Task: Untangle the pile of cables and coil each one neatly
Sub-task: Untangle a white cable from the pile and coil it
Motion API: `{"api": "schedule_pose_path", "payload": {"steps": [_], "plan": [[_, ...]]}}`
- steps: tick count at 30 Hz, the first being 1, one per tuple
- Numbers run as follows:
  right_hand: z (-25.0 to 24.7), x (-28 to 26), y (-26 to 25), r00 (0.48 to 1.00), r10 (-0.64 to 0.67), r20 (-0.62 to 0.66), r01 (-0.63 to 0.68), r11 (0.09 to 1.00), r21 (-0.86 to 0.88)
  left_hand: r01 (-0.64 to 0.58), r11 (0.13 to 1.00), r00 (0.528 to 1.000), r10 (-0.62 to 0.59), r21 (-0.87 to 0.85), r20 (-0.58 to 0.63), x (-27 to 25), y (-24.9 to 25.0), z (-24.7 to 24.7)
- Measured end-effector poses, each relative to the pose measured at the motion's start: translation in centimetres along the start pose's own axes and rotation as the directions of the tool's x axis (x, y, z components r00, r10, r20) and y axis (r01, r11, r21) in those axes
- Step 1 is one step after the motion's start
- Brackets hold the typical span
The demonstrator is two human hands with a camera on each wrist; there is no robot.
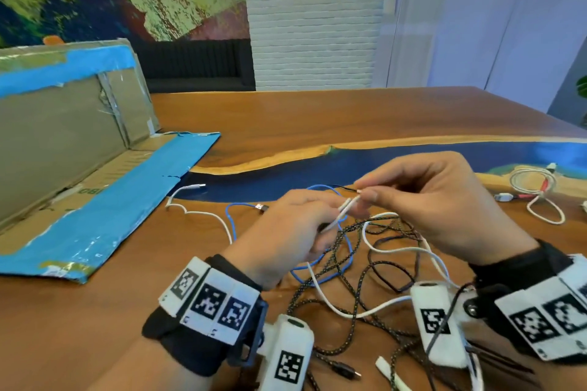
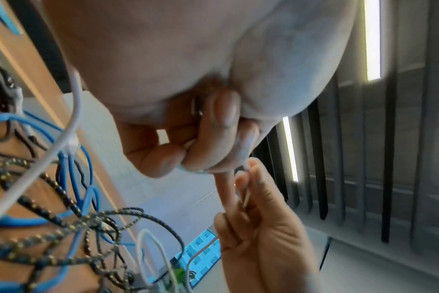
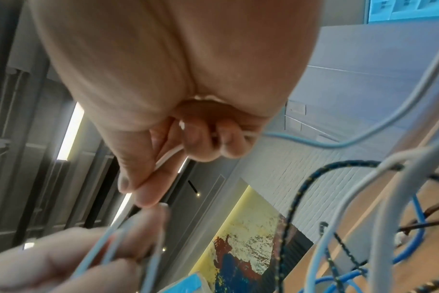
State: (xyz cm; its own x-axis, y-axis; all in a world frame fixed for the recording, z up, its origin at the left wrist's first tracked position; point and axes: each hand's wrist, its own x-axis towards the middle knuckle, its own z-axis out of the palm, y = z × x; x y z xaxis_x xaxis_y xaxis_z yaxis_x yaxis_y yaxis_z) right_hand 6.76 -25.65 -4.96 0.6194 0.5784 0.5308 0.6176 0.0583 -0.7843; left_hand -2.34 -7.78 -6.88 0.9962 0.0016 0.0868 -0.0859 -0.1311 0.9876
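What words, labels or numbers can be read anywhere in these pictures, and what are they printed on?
Cardboard box: green letters on its lower flap, seen upside down and partly hidden; too blurred to read for certain.
Wrist bands: black and white square code patterns, no words; tiny marks at the edges are too small to read.
Blue sheets behind glass in the left wrist view: print too small to read.
Nothing else carries readable text.

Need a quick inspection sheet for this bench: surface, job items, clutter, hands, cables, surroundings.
Surface: wooden table with a blue inlay.
Job's things: tangled cable pile; white coiled cable apart, far right.
Clutter: taped cardboard box, flap down.
Hands: left hand and right hand both pinch a folded white cable above the pile.
Cables: blue, white and braided strands cross.
Surroundings: mural, white brick wall, dark sofa.
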Motion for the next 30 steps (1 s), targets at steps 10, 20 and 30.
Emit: {"api": "schedule_pose_path", "payload": {"steps": [10, 20, 30], "plan": [[0.0, 0.2, 1.2, 0.969, 0.146, 0.201, -0.109, 0.977, -0.183, -0.248, 0.819, 0.965, 0.165, -0.517, -0.202, -0.7, 1.7, -0.2], [1.4, -0.6, 0.0, 0.873, 0.171, 0.457, -0.113, 0.982, -0.151, -0.128, 0.989, 0.953, 0.103, -0.071, -0.283, 0.3, 0.3, -0.2], [0.1, 0.1, 1.1, 0.998, 0.043, -0.047, -0.045, 0.998, -0.043, 0.007, 0.998, 0.992, 0.002, -0.070, 0.128, -0.7, 0.5, -0.5]]}}
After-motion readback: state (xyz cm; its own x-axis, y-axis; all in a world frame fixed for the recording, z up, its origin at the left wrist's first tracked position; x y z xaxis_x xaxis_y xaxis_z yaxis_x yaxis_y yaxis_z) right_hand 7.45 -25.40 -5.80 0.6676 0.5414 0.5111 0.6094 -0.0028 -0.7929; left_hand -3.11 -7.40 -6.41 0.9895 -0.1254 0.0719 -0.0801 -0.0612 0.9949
